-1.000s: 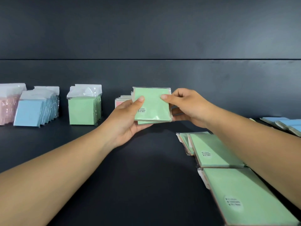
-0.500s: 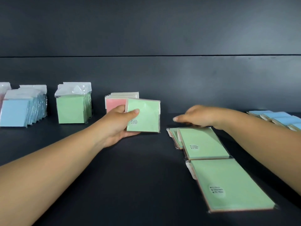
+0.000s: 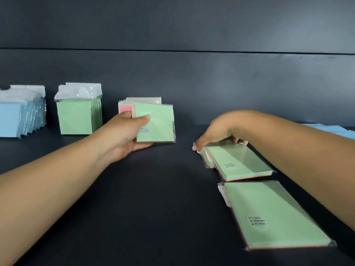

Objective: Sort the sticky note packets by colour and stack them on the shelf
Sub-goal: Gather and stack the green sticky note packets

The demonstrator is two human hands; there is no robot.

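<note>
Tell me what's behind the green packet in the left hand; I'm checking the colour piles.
Behind the green packet stands a pink-fronted stack; most of it is covered, so its rear packets' colours stay unseen.

Small printed labels, none readable

Three green packets carry a label with three short bulleted lines of dark print — the one in the left hand (image 3: 123,137), labelled at (image 3: 145,130); the flat one under the right hand (image 3: 217,135), at (image 3: 230,165); the nearest flat one, on a round white sticker (image 3: 256,221) — all too blurred to read.
</note>
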